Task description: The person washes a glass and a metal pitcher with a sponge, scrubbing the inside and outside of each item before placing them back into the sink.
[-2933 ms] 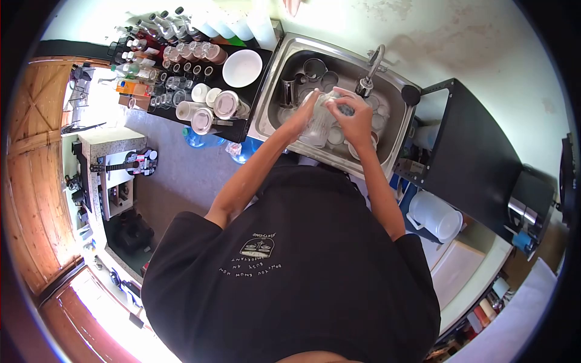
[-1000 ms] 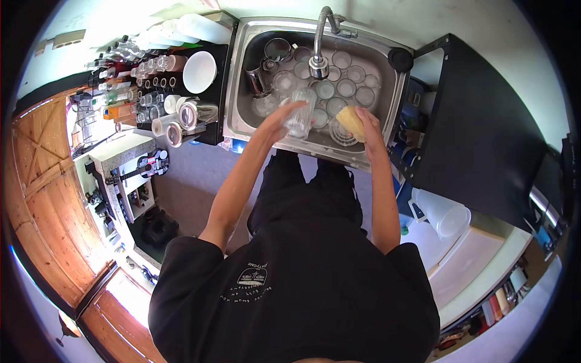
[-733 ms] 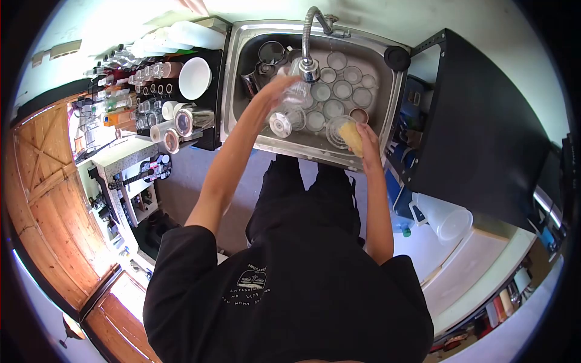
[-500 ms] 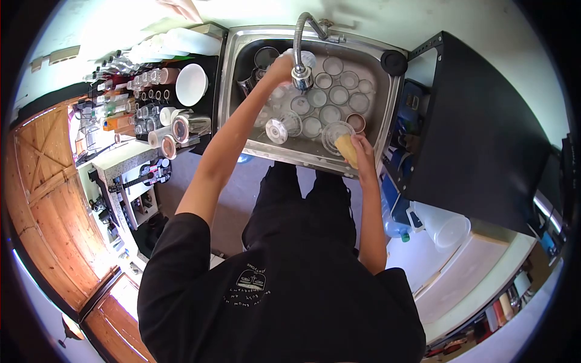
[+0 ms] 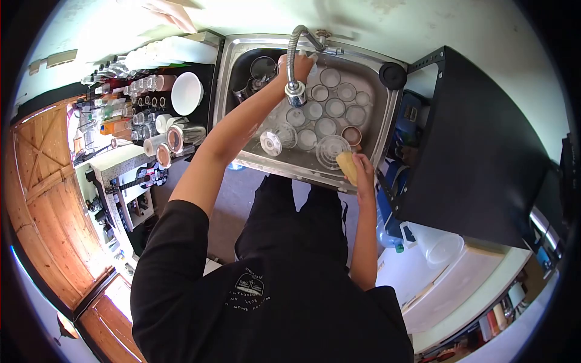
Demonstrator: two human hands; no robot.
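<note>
My left hand (image 5: 295, 65) reaches to the back of the metal sink (image 5: 225, 78), its fingers closed round a clear glass (image 5: 312, 66), partly hidden by the fingers and the tap (image 5: 295, 94). At the front right, my right hand (image 5: 364, 171) grips a yellow sponge (image 5: 347, 166). Just left of the sponge is a wide clear ribbed glass dish (image 5: 330, 151). Several clear glasses (image 5: 327, 126) stand close together on the sink floor. A stemmed glass (image 5: 272, 143) lies on its side near the front left, its base toward me.
Dark cups and pans (image 5: 262, 69) sit in the sink's back left corner. Left of it, a rack holds a white bowl (image 5: 187, 94), jars (image 5: 174, 140) and many glasses. A round black lid (image 5: 393, 75) rests on the right rim. A black panel (image 5: 472, 145) stands on the right.
My left hand has moved slightly right and up behind the tap with the glass. My right hand keeps the sponge beside the glass dish, nearly still. The whole view has shifted slightly.
</note>
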